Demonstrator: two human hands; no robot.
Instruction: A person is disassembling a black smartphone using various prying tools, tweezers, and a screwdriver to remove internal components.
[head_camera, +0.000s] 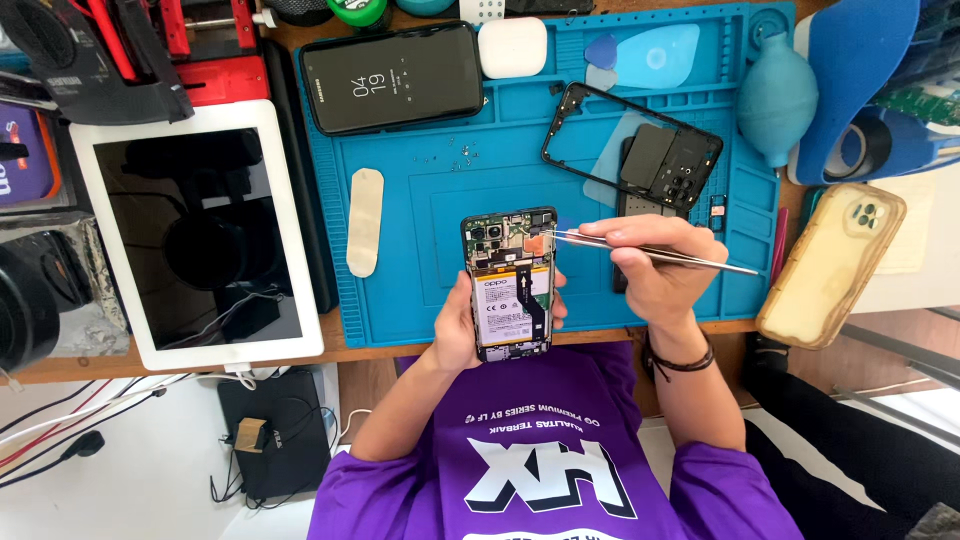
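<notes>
Left hand (458, 330) cupping opened phone (509, 283) from below and the left side, fingers wrapped on its edges, thumb on the left rim; back cover off, battery, flex cable and camera modules exposed, phone held upright over the near edge of the blue repair mat (420, 200). Right hand (655, 262) just right of the phone, fingers pinched shut on metal tweezers (650, 250); tweezer tips touching the board near the phone's top right, by a small orange patch. Black cord bracelet (680, 362) on the right wrist. On the mat beyond: black phone frame (575, 110) with a dark back cover (665, 160) lying partly inside it, second phone (392, 78) screen up and lit at far left, white earbud case (512, 47) beside it, blue picks (650, 55), teal air blower (775, 98) at the right edge, beige pry strip (365, 220) left of the held phone. White tablet (195, 235) off the mat to the left on the worktop (300, 352), screen dark. Cream phone case (830, 262) to the right, well apart from both hands. Small screws scattered mid-mat, too small to count.
</notes>
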